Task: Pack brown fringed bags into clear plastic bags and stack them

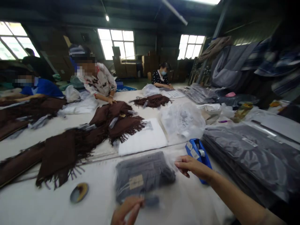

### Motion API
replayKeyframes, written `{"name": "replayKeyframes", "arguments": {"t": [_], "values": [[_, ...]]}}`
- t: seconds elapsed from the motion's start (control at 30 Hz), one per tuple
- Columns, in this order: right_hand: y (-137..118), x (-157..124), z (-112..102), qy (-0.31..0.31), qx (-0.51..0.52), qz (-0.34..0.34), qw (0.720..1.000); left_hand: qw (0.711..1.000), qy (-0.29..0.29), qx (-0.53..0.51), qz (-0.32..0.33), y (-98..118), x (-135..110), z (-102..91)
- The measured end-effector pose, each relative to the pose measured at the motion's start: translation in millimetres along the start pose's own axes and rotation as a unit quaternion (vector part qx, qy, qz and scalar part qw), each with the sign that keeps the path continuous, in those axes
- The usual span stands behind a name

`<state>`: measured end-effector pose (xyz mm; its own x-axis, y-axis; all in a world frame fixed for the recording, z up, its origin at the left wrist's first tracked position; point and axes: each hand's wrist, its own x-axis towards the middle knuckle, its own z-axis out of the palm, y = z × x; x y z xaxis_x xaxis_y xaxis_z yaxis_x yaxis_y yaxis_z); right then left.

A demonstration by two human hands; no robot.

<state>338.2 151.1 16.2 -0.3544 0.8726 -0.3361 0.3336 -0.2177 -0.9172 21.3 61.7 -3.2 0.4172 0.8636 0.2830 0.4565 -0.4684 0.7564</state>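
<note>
A folded dark grey scarf [152, 170] lies in a clear plastic bag on the white table in front of me, a beige tag [136, 182] on its face. My left hand [127, 211] is at the bag's near edge, thumb and forefinger pinched together on the plastic. Just beside those fingertips is a small grey blurred piece [152, 201] that I cannot make out. My right hand [191, 165] has curled fingers pinching the bag's loose plastic at the right end. Behind that hand stands a blue tape dispenser [193, 147].
Bagged grey items [248, 156] are stacked at the right. A tape roll [79, 192] lies at left. Brown fringed scarves [59, 153] spread across the table, near a white sheet stack [142, 137] and a crumpled plastic bag [181, 120]. Several people work at the far side.
</note>
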Motion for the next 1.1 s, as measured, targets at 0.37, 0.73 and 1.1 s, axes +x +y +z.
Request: {"name": "replayKeyframes", "arguments": {"t": [0.37, 0.73, 1.1], "values": [[7, -33, 85, 0.1, -0.069, -0.118, 0.986, 0.97, -0.087, -0.139, -0.179, 10, 22, 60.6], [24, -42, 108, 0.208, 0.038, -0.042, 0.977, 0.978, -0.167, 0.122, 0.022, -11, -42, 39.4], [25, -44, 175, -0.163, -0.191, -0.214, 0.944, 0.996, 0.04, 0.081, -0.009, -19, -46, 26.7]]}}
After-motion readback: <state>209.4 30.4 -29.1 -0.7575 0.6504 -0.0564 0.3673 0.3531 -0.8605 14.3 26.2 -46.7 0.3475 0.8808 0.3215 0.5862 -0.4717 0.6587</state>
